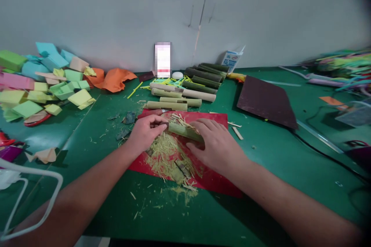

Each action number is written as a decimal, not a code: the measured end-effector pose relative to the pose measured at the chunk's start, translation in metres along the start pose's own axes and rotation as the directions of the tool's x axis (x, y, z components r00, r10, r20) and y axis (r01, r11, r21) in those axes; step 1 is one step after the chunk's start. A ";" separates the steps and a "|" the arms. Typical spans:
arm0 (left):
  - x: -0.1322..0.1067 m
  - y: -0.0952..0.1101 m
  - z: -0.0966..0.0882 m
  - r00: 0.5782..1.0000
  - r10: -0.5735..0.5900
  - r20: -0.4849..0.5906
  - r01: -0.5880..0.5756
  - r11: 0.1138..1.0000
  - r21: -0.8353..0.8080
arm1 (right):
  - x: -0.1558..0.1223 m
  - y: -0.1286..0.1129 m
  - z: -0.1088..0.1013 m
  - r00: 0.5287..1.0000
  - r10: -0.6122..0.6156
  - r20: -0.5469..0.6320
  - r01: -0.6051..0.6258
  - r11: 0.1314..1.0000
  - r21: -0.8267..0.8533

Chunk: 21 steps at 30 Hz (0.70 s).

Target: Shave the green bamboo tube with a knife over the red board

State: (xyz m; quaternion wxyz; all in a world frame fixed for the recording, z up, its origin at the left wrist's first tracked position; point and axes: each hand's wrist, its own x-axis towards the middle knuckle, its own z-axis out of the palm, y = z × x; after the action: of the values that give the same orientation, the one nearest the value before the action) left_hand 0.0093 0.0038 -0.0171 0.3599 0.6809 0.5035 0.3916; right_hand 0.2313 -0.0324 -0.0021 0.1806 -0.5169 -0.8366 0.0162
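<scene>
My right hand (214,141) is closed around the right end of a short green bamboo tube (185,130), which lies slightly tilted above a red sheet (217,117). At the tube's left end my left hand (147,131) pinches thumb and fingers together; a small dark edge shows at the fingertips, too hidden to name. Below both hands, pale shavings and dust (165,152) are heaped on the sheet, with dark scraps among them. Just behind my left hand lies a knife with a reddish-brown handle (152,112).
Several bamboo tubes (174,105) lie in rows behind the sheet, before a phone (163,60) leaning on the wall. Folded paper pieces (55,81) are piled at left. A dark brown board (265,100) stands right, with a black cable (324,152) and pipe cleaners (344,67) beyond.
</scene>
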 end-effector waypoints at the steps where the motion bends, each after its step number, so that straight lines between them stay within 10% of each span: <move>1: -0.001 -0.001 0.000 1.000 0.018 -0.001 -0.018 1.000 0.018 | 0.002 -0.003 0.000 1.000 -0.011 0.006 0.011 1.000 -0.014; 9: -0.005 0.004 -0.001 0.997 0.079 -0.003 -0.078 0.993 0.091 | 0.022 -0.021 0.003 0.992 0.021 0.127 -0.011 0.996 -0.083; 21: -0.015 0.013 -0.001 0.999 0.025 0.026 -0.029 0.987 0.156 | 0.030 -0.022 0.024 1.000 -0.024 -0.013 0.025 0.991 0.135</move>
State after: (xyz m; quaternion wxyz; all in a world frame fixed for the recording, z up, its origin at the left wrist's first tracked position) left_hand 0.0103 -0.0136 -0.0079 0.3060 0.7184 0.5191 0.3476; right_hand 0.1930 -0.0131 -0.0110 0.2200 -0.4932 -0.8389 0.0678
